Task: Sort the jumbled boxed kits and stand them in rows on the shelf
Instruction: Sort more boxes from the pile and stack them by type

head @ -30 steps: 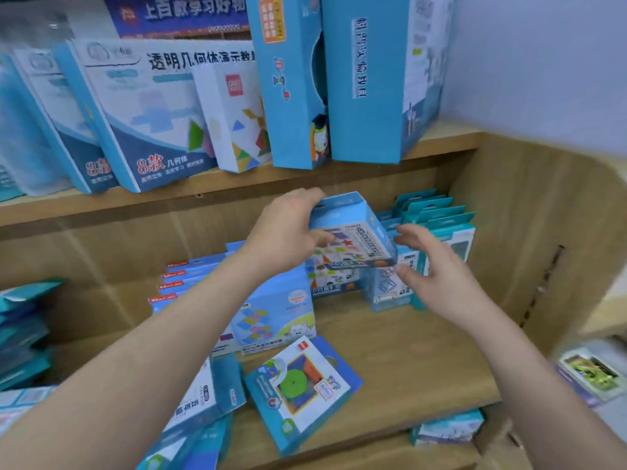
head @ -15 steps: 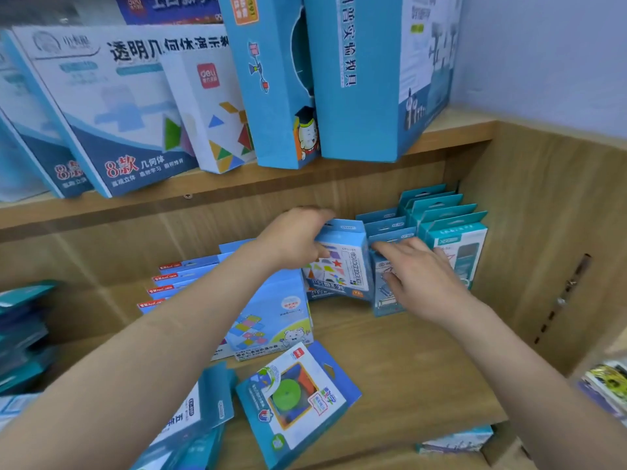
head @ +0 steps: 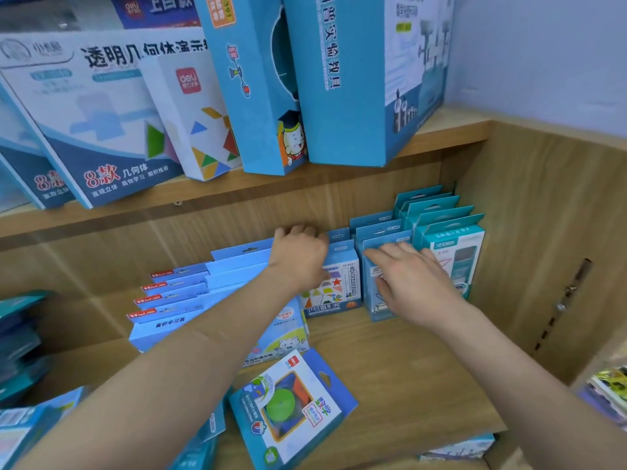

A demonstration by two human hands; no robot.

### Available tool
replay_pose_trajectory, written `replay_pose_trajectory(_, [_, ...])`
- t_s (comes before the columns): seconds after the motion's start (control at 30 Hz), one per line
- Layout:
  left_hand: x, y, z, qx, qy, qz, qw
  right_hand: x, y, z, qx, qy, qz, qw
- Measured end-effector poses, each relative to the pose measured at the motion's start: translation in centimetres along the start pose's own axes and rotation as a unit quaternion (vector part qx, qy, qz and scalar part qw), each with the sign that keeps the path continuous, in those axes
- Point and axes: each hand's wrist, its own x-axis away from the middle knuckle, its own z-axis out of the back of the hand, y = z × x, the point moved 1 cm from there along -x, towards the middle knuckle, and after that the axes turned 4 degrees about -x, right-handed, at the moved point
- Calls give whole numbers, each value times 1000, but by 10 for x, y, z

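— What could go wrong for us here?

— Our left hand (head: 298,259) curls over the top of the small blue cardboard star kit (head: 339,286), the one with coloured shapes printed on its face. It stands at the back of the pale wooden shelf (head: 407,368), touching the row beside it. Our right hand (head: 410,283) lies with straight fingers against the front mid-blue cardboard box (head: 371,300) of that row and grips nothing. If we let go before the star kit sits square, it probably tips forward, since only one kit backs it.

— And the neighbours?

— If our right hand pushes too hard sideways, that row could lean into the teal boxes (head: 456,247) and fan them out. Our left forearm also hangs over the leaning pale-blue flat boxes (head: 237,266), so a careless pull back may drag them down.

— Counts?

— We count two star kits and three mid-blue boxes in the row under our right hand. There are four flat boxes with red label strips (head: 183,285) at the left, and one flat blue kit with a green disc (head: 291,412) lying loose at the front. The teal row looks like five, though its rear tabs overlap, so it may be four.
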Motion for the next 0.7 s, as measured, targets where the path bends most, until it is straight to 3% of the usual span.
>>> replay_pose_trajectory(0.23, [-12, 8, 6, -103, -20, 3, 995, 3, -6, -2, 22, -3, 7, 1000])
replay_pose_trajectory(0.7, [-12, 11, 13, -119, -37, 9, 992, 12, -8, -13, 9, 51, -5, 999])
